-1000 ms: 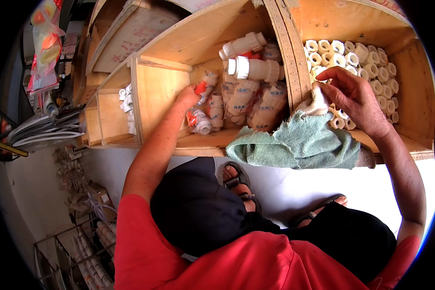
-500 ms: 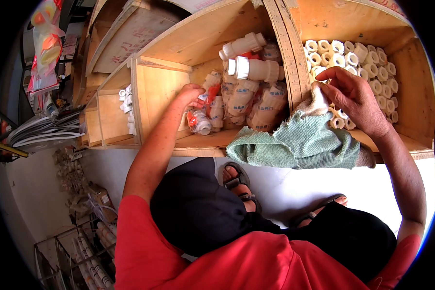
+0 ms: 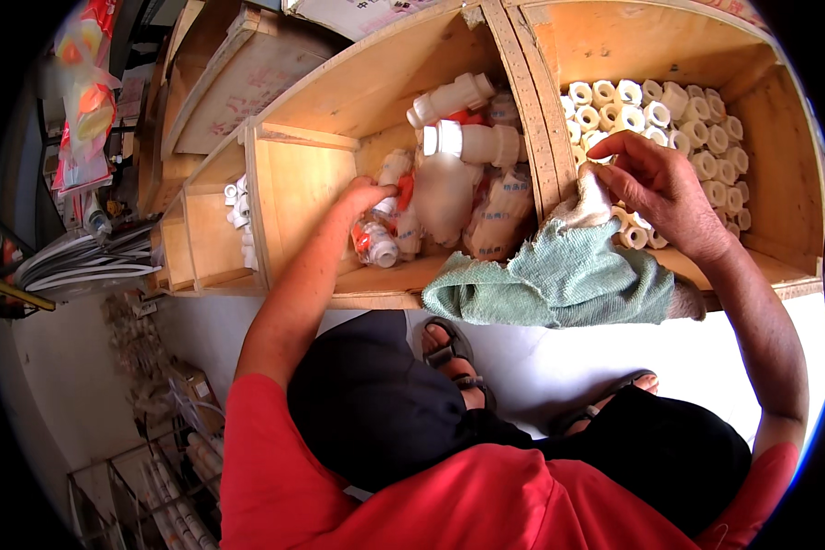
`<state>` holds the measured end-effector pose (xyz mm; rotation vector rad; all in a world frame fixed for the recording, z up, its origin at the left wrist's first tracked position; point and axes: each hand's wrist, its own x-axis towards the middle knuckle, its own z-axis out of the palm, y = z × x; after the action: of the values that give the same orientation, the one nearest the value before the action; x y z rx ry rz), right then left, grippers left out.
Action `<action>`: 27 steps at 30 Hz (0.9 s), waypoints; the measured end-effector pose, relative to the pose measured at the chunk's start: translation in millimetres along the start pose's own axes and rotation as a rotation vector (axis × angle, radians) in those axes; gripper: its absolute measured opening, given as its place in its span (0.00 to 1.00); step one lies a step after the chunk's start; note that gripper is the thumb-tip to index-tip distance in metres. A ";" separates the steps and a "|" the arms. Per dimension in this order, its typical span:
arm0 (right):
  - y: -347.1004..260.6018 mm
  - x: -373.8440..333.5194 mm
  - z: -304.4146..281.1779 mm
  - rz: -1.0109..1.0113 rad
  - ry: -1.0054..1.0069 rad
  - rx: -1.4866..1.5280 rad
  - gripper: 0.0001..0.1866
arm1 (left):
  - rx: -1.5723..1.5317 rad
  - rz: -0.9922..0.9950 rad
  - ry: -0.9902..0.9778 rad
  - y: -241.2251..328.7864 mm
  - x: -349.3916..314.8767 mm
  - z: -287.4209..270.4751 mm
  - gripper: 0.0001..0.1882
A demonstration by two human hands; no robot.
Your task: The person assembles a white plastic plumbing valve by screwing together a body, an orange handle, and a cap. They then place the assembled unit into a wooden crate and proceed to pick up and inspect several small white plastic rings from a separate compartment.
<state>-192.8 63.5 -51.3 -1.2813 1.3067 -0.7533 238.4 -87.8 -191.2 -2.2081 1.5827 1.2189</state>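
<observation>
- Wooden box (image 3: pixel 302 183): split into compartments.
- Green cloth (image 3: pixel 559 275): draped over the box's front edge.
- Bagged fittings (image 3: pixel 497 215): heaped in the middle compartment.
- Right hand (image 3: pixel 655 192): fingers bent, thumb and fingertips at the cloth's pale upper end; cannot tell whether they grip.
- Left hand (image 3: pixel 365 197): curled at the heap's left side; its grip cannot be told.
- Two white valves (image 3: pixel 481 144): atop the heap.
- Small fittings (image 3: pixel 706 165): crowded in the right compartment.
</observation>
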 end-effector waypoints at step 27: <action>10.4 1.0 -3.1 -0.081 0.058 -0.123 0.11 | -0.882 0.222 -0.309 65.2 -68.8 -55.1 0.21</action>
<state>-198.1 64.0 -60.9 -1.4271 1.3715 -0.7814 204.1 -96.7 -87.4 -2.0813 1.3213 2.5622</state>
